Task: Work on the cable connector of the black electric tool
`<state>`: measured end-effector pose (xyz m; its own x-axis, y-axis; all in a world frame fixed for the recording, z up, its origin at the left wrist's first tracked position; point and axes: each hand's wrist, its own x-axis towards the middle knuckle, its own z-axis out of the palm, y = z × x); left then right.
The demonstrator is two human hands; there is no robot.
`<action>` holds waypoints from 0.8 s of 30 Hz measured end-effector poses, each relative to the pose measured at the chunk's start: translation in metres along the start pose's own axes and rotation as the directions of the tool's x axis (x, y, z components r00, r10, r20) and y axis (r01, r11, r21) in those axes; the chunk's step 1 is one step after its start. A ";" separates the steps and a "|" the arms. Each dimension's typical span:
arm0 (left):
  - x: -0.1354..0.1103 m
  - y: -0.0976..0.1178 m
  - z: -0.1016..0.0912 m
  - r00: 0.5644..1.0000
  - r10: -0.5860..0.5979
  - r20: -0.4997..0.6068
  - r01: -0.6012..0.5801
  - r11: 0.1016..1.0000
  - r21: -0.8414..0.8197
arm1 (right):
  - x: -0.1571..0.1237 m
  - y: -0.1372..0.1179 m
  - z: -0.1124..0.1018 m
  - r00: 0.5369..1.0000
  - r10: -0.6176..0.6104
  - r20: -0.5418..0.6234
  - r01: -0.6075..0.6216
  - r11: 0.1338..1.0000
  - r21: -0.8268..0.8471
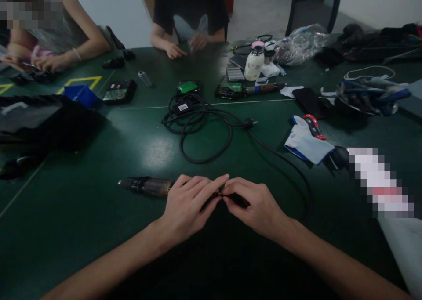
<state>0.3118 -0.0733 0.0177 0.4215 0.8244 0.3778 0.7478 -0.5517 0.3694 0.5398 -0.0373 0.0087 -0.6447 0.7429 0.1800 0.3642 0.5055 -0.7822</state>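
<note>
An electric screwdriver [153, 186] lies on the green table, its bit pointing left and its clear brownish body running under my left hand [193, 199]. The fingers of that hand are wrapped over its rear end. My right hand [253, 205] is closed in a pinch on a dark cable connector [240, 199], which meets the back of the screwdriver between my fingertips. Fingers hide most of the joint, so whether the two are fully joined I cannot tell. From the right side a black cable [296, 166] curves toward this hand.
Ahead lie a coiled cord with a black adapter [183, 107] and a plug [249, 122]. Work gloves [308, 142], a phone [310, 101], hard drives [230, 89], a second screwdriver [265, 88] and a patterned bottle [254, 65] stand beyond. A black bin [42, 120] is left. Two people sit opposite.
</note>
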 end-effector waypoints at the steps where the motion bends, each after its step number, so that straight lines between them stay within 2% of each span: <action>1: 0.000 0.000 -0.001 1.000 0.005 0.018 -0.005 1.000 -0.004 | 0.000 0.000 0.000 1.000 0.000 -0.005 0.000 1.000 0.004; 5: -0.001 -0.003 -0.005 0.996 0.042 0.081 -0.039 0.998 -0.038 | 0.000 0.000 0.000 1.000 -0.003 -0.011 0.003 1.000 0.011; 10: -0.002 -0.003 -0.003 0.999 0.014 0.037 -0.014 1.000 0.000 | 0.001 -0.001 -0.001 1.000 -0.005 -0.005 0.005 1.000 0.007; 15: -0.002 -0.002 -0.003 0.996 0.032 0.086 -0.031 0.999 -0.010 | 0.000 -0.002 0.000 1.000 -0.004 -0.024 0.004 1.000 0.014; 20: -0.003 -0.003 -0.002 0.999 0.016 0.048 -0.017 1.000 0.026 | 0.000 -0.002 0.000 1.000 -0.004 -0.010 0.004 1.000 0.002; 24: -0.003 -0.003 -0.004 0.995 0.046 0.084 -0.046 0.999 0.002 | 0.001 -0.001 -0.001 1.000 -0.008 -0.013 0.008 1.000 -0.006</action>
<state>0.3062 -0.0744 0.0186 0.4973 0.8058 0.3215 0.7283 -0.5892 0.3500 0.5396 -0.0368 0.0107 -0.6392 0.7442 0.1939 0.3628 0.5141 -0.7772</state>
